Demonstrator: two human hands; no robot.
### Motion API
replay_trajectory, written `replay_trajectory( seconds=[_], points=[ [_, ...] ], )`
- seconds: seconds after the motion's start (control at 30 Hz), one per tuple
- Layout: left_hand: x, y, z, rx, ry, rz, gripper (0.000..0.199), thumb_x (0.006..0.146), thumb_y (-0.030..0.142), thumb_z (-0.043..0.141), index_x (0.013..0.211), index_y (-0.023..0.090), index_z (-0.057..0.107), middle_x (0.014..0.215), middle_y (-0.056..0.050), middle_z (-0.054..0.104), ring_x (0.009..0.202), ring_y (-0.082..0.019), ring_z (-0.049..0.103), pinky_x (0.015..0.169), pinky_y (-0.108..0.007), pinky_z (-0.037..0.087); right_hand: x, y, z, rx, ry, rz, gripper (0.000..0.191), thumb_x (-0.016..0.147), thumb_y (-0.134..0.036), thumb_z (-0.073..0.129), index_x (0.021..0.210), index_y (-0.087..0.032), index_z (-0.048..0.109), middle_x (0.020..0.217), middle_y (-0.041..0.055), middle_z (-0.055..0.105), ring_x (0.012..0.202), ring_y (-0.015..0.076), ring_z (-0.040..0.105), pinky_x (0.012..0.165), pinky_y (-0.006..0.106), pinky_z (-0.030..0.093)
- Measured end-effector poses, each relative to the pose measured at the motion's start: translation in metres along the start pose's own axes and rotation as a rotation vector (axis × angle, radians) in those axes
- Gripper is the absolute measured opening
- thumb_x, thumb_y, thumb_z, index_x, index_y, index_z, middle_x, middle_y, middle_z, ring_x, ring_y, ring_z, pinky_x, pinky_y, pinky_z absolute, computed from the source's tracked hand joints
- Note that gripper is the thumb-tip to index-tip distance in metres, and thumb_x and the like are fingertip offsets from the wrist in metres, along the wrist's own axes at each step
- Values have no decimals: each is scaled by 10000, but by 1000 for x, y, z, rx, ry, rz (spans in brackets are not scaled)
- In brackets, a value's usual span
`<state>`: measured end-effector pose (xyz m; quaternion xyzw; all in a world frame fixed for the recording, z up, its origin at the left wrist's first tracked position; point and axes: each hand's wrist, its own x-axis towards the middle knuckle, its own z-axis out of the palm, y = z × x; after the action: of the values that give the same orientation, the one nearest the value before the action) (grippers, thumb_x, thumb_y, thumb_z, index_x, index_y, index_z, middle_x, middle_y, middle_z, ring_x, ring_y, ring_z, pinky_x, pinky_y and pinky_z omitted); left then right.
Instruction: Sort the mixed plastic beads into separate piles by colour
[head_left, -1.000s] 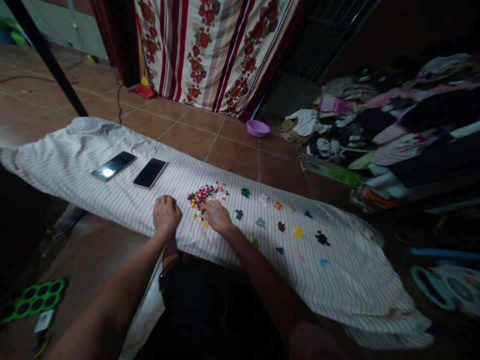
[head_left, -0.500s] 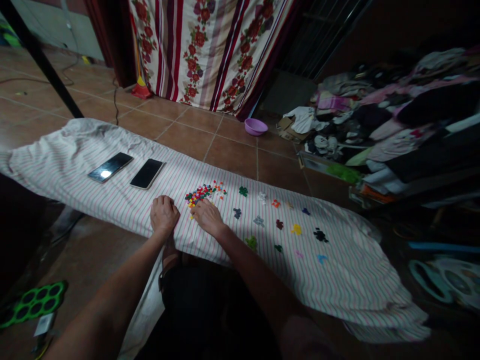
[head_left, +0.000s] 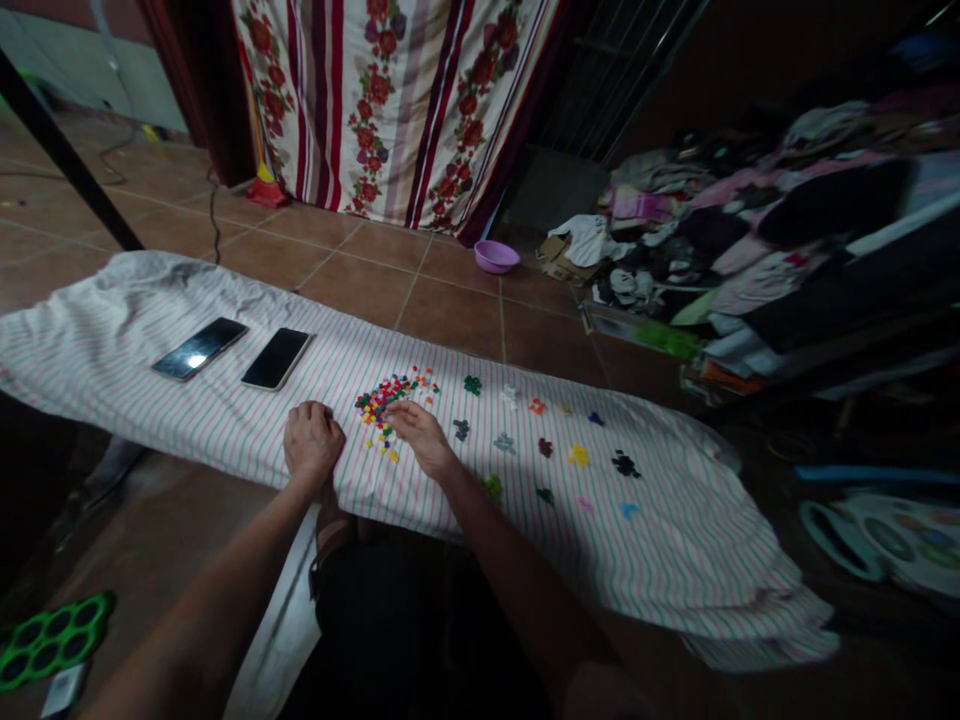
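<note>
Fingers curled in, my left hand point(head_left: 311, 440) rests on the striped cloth point(head_left: 352, 335) near its front edge, with nothing showing in it. My right hand point(head_left: 424, 435) is at the right side of a mixed pile of tiny coloured pieces point(head_left: 382, 395). Its thumb and fingertips are pinched together; whatever they hold is too small to make out. A few yellow pieces point(head_left: 394, 456) lie in front of the pile. To the right are small single-colour groups, among them dark green pieces point(head_left: 472, 385), orange pieces point(head_left: 537, 405), yellow pieces point(head_left: 578, 455) and black pieces point(head_left: 625, 463).
Two phones point(head_left: 201, 348) point(head_left: 277, 358) lie on the cloth to the left of the pile. Beyond, a purple basin point(head_left: 496, 257) stands on the tiled floor before a floral curtain point(head_left: 390, 120). Heaped clothes point(head_left: 720, 220) fill the right side.
My right hand has drawn back slightly from the pile, uncovering more pieces, and its fingertips are now pinched. My left hand stays resting on the cloth. The whole view has shifted a little.
</note>
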<state>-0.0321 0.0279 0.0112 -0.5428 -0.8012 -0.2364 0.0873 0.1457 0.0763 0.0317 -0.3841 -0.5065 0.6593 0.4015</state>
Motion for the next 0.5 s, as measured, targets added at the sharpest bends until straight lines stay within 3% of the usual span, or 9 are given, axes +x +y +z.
replay_trajectory(
  seconds=[0.23,0.5],
  points=[
    [0,-1,3,15,13,2,162,764,219,451,850,166,577,901,-106,583,905,-246,475,785,-361,384,-15,-5,-10,141,26,9,307,619,-385,768,857,-212,679,863,9,668,740,115,563,671,245,410],
    [-1,-2,4,14,-6,-11,214,777,245,423,875,160,594,921,-110,583,903,-240,460,783,-362,375,-22,-7,-24,-11,137,-123,249,644,-356,731,831,-205,667,846,13,677,799,148,606,798,301,464]
  ],
)
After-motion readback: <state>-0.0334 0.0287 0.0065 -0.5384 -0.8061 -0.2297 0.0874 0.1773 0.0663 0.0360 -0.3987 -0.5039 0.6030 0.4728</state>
